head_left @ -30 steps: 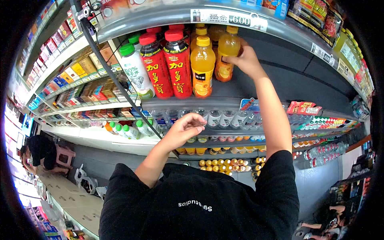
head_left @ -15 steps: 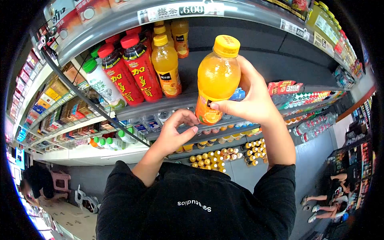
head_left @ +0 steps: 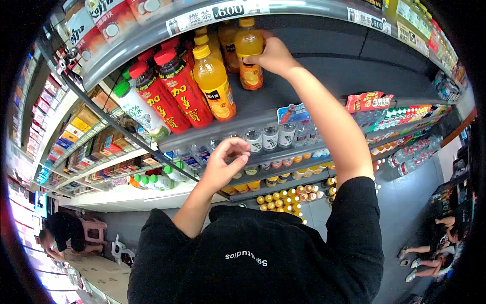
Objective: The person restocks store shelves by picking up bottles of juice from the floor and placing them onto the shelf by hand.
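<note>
My right hand is closed round an orange juice bottle with a yellow cap, upright over the dark shelf. Just left of it stands a similar orange juice bottle at the shelf's front, with more bottles partly hidden behind. Lower down, my left hand hangs in front of the shelf edge with curled fingers, a gap between them and the thumb, and nothing held.
Red drink bottles and a white bottle with a green cap fill the shelf's left side. Below are water bottles and capped drinks. A dark rod crosses at left. Other people sit at the edges.
My right hand has carried the orange juice bottle from in front of me up and back onto the shelf, left of where it was. My left hand stays low, now apart from the bottle.
</note>
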A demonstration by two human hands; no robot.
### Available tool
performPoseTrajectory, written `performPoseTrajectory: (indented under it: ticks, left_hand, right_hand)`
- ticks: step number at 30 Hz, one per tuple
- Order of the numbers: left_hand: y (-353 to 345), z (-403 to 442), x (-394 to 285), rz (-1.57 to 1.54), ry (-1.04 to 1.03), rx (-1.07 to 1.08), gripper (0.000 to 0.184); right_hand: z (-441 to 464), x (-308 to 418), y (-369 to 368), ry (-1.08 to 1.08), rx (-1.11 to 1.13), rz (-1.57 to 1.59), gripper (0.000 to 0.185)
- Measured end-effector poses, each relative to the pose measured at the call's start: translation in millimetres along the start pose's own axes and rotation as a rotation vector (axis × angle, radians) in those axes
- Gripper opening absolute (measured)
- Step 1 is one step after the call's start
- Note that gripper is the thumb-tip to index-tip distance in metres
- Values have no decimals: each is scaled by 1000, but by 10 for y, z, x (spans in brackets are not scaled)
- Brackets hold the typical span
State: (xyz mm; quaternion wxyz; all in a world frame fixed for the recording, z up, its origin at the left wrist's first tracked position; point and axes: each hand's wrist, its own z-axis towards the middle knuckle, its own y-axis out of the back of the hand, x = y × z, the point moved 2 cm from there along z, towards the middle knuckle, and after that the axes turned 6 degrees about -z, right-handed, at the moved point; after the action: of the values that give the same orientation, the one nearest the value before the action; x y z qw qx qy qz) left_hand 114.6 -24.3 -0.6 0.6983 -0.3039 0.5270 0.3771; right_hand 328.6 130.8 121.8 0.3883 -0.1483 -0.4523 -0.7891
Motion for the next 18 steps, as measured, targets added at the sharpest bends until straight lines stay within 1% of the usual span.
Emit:
performPoseTrajectory:
  ticks: [5,7,8,9,12,15,17,18]
  left_hand:
    - [155,-44,62,8,17,-51,26]
    - [193,-54,85,-32,35,-73,27]
    - [208,-54,89,-33,43,-78,26]
    - [210,-49,85,-35,43,-80,26]
    - [219,-47,82,3,40,-83,27]
    - [230,-40,118,-11,58,-82,27]
    - [240,-27,142,2,31,-60,27]
    - [242,-31,144,5,41,-68,27]
  right_hand:
    - [198,-83,-255,-83,-29,-25,67]
    - [246,-88,-314,-158,-36,-98,70]
    - [260,-69,-297,-135,1,-116,74]
    - [272,-47,-288,-133,4,-117,74]
    - [338,-49,-358,-121,37,-143,70]
    - [428,-148,-463,-52,55,-98,66]
    - [432,-101,-457,-35,-1,-107,63]
    - [399,-92,-457,-50,15,-86,63]
